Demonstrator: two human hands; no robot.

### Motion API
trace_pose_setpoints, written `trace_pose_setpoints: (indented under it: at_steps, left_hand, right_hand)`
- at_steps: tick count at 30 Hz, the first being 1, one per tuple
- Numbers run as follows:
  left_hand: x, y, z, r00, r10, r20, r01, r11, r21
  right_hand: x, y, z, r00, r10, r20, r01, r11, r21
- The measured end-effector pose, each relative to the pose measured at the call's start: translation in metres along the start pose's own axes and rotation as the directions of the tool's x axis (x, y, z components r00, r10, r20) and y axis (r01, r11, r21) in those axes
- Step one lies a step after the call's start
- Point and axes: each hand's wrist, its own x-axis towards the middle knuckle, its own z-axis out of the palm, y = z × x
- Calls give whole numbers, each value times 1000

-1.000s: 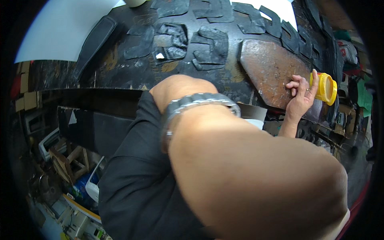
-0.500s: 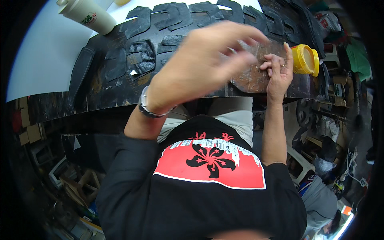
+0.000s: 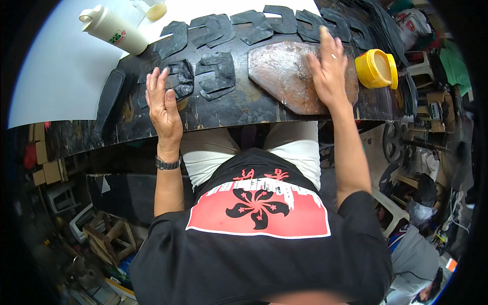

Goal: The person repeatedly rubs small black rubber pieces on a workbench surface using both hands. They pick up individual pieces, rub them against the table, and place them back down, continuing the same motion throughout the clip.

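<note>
My left hand (image 3: 165, 113) is open over the near left part of the table, fingers stretched out and nothing in them. Beside it lies a glossy, crumpled black cut-out piece (image 3: 184, 80), partly hidden by the fingers. Another U-shaped black piece (image 3: 216, 73) lies just to its right. Over the right part of a worn, brownish flat slab (image 3: 279, 68) with angled corners is my right hand (image 3: 330, 73), empty, its fingers apart and slightly blurred; whether it touches the slab I cannot tell. An open yellow tub (image 3: 367, 70) of pale tan paste stands right of that hand.
Several flat black cut-outs (image 3: 251, 26) line the dark table's (image 3: 239, 109) far side. At the left are a cream bottle (image 3: 117, 33), a long dark padded piece (image 3: 111, 94) and a white sheet (image 3: 56, 76). Dark sheets (image 3: 389, 25) are stacked at the far right.
My left hand has swung left and down, away from above the slab. My right hand has shifted a little left, its fingers now straighter. The slab and the black pieces are less covered.
</note>
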Motion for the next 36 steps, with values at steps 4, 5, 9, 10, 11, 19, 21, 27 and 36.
trace_pose_setpoints:
  at_steps: [4, 5, 9, 10, 11, 19, 21, 27, 36]
  left_hand:
    - [7, 33, 34, 961, 183, 207, -196, 980, 41]
    - [6, 45, 49, 933, 216, 289, -240, 970, 47]
    - [12, 70, 101, 859, 187, 477, -244, 968, 60]
    - [14, 69, 104, 885, 209, 416, -253, 966, 52]
    - [17, 66, 107, 897, 186, 401, -228, 972, 59]
    - [14, 65, 110, 963, 66, 261, -88, 993, 75]
    - [14, 70, 106, 958, 87, 272, -114, 990, 84]
    - [22, 52, 61, 946, 191, 263, -143, 971, -190]
    - [-20, 32, 42, 925, -92, 370, 266, 851, -453]
  right_hand:
    - [61, 7, 32, 988, -137, 68, 152, 943, -297]
    - [70, 7, 37, 952, 63, 301, 46, 938, -344]
    - [73, 0, 39, 945, -15, 326, 97, 967, -237]
    - [73, -2, 37, 945, -9, 327, 97, 962, -254]
    - [73, -5, 35, 945, -5, 327, 99, 957, -272]
    - [28, -35, 47, 949, -156, 273, 238, 924, -301]
    - [6, -45, 45, 939, -158, 305, 245, 931, -270]
    - [-29, -51, 11, 903, -198, 381, 210, 978, 9]
    - [31, 15, 39, 955, -124, 269, 226, 892, -391]
